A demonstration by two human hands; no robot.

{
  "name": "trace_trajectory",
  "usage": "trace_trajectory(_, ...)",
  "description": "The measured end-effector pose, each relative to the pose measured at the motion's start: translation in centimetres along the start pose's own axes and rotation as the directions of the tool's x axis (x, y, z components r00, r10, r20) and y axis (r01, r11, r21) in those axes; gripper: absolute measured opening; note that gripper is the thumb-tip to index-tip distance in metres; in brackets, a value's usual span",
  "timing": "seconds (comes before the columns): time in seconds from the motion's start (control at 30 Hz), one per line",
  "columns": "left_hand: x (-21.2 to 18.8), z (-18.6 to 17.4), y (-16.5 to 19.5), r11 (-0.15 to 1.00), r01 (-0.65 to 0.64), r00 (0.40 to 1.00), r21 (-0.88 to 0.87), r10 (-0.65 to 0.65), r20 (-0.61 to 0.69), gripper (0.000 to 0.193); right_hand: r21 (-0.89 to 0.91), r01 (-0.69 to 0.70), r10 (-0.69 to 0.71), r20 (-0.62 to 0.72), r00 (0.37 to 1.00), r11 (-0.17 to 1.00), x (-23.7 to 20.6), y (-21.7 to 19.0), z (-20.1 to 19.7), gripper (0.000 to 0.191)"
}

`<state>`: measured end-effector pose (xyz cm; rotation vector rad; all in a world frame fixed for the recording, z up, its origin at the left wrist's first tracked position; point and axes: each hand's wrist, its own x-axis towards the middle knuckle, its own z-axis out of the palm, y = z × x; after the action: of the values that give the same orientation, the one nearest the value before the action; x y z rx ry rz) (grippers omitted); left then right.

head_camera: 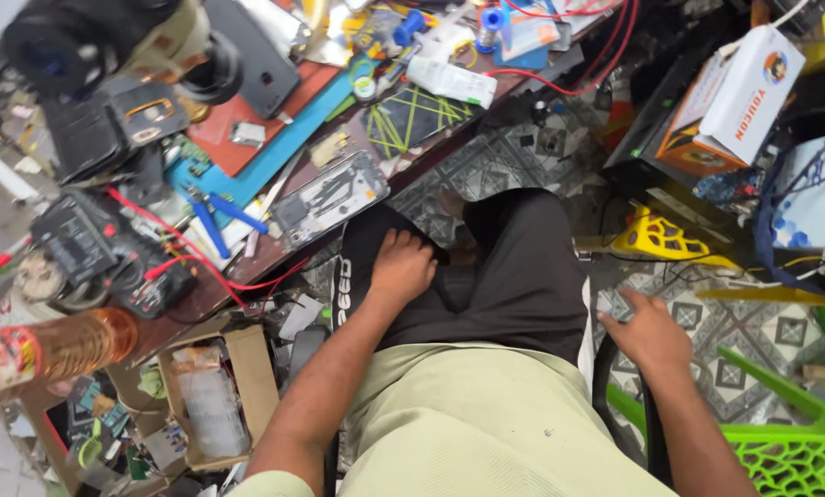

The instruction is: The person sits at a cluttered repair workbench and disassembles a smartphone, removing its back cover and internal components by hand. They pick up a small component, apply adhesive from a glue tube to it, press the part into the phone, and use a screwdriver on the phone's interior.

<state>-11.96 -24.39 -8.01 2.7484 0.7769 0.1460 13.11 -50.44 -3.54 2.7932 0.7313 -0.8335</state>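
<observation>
- We see the left hand (pixel 401 267) at the centre of the frame, lying palm down with fingers loosely curled on the thigh of the black shorts (pixel 514 276); it holds nothing.
- Our right hand (pixel 650 333) sits at the right of centre, fingers bent over the dark rim of the chair (pixel 606 396); we grip the rim and nothing else.
- The opened phone (pixel 330 198), its back off and its innards showing, lies at the near edge of the workbench (pixel 247 262), just above and left of the left hand, apart from it.
- Blue-handled pliers (pixel 214 219) lie left of the phone, beside red wires (pixel 187 253).
- A microscope (pixel 118 46) fills the upper left corner.
- An amber plastic bottle (pixel 58 348) lies at the left edge.
- A cardboard box (pixel 212 391) of parts stands at the lower left.
- A green plastic chair (pixel 781 442) shows at the lower right.
</observation>
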Motion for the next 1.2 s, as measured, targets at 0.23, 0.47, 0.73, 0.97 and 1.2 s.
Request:
trace_trajectory(0.23, -5.3, -1.4, -3.1, 0.976, 0.218, 0.975, -0.019, -0.218, 0.039, 0.027, -0.164, 0.489, -0.51, -0.405, 0.759, 0.857, 0.8, -8.8, -2.9, 0.085)
trace_trajectory(0.47, -9.7, -1.7, -6.4, 0.912, 0.408, 0.912, -0.054, -0.409, -0.028, 0.027, -0.288, 0.741, -0.779, -0.398, 0.484, 0.607, 1.8, -15.6, -2.8, 0.092)
trace_trajectory(0.73, -11.8, -0.7, -9.2, 0.853, 0.504, 0.86, -0.139, -0.51, -0.006, 0.025, -0.245, 0.778, -0.816, -0.15, 0.559, 0.578, 3.0, -18.5, -0.7, 0.085)
trace_trajectory(0.97, -10.7, 1.3, -9.3, 0.787, 0.617, 0.781, -0.012, -0.61, 0.137, 0.031, -0.057, 0.576, -0.548, 0.244, 0.8, 0.816, 4.8, -19.5, -0.1, 0.056)
trace_trajectory(1.2, -8.8, -0.6, -4.5, 0.593, 0.805, 0.442, -0.014, -0.585, 0.68, 0.071, -0.241, 0.629, -0.605, 0.171, 0.778, 0.74, 3.6, -19.8, -0.5, 0.056)
